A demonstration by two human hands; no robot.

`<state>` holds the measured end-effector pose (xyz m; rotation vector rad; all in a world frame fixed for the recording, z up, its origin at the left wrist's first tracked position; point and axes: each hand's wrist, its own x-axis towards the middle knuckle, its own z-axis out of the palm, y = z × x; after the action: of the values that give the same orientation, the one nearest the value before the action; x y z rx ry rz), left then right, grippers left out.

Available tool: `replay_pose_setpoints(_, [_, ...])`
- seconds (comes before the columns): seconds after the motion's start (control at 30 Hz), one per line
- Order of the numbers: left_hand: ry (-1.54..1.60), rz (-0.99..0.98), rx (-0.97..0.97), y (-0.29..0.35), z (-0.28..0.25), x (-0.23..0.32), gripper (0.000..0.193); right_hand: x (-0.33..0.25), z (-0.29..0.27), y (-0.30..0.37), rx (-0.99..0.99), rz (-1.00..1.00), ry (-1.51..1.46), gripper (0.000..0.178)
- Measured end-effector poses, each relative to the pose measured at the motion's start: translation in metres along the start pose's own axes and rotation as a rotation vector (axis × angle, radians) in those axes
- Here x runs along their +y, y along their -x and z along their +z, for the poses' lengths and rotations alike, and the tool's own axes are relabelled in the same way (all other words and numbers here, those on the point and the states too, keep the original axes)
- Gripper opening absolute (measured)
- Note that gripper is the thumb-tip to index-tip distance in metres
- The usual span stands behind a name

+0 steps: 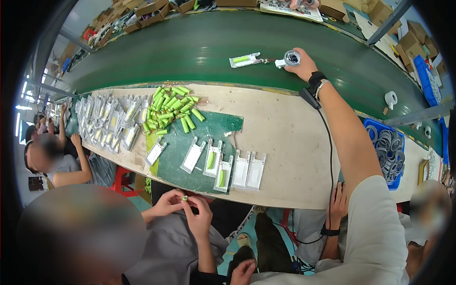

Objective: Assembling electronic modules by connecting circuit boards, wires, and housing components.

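My right hand reaches far out over the green conveyor belt and grips a small round white part. Thin wires join that part to a white holder with a green cell lying on the belt. A watch and a black wrist strap with a cable sit on that wrist. My left hand rests with fingers spread at the front edge of the beige worktable, holding nothing.
A pile of green cells and white holders lie on a green mat. More holders are stacked at the left. A blue bin of rings stands at the right. A co-worker's hands hold a green cell below the table. Cardboard boxes line the far side.
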<state>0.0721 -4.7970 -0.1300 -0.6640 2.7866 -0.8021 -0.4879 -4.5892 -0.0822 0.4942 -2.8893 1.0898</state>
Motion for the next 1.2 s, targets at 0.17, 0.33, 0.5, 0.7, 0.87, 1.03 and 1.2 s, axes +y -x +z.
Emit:
replay_pose_setpoints(0.17, [1.989, -0.202, -0.659, -0.013, -0.176, 0.002, 0.019, -0.038, 0.000, 0.022, 0.097, -0.048, -0.021, 0.068])
replay_pose_setpoints(0.33, [2.134, -0.132, -0.247, -0.115, -0.241, 0.029, 0.018, -0.042, -0.010, 0.063, 0.090, 0.015, 0.069, 0.064])
replay_pose_setpoints(0.5, [1.411, 0.404, 0.467, -0.166, -0.314, 0.013, 0.031, -0.044, -0.020, 0.086, 0.165, -0.027, 0.132, 0.063])
replay_pose_setpoints(0.7, [0.964, 0.660, 0.009, -0.186, -0.301, 0.066, 0.057, -0.046, -0.015, 0.094, 0.103, 0.088, 0.198, 0.066])
replay_pose_setpoints(0.87, [1.076, 0.759, -0.132, -0.179, -0.306, 0.075, 0.064, -0.045, -0.008, 0.093, 0.049, 0.138, 0.195, 0.071])
replay_pose_setpoints(1.03, [1.320, 0.850, -0.236, -0.143, -0.283, 0.067, 0.058, -0.040, -0.009, 0.088, 0.082, 0.171, 0.229, 0.069])
replay_pose_setpoints(1.2, [1.493, 1.091, -0.534, -0.070, -0.266, 0.076, 0.044, -0.029, -0.002, 0.068, 0.101, 0.238, 0.214, 0.070])
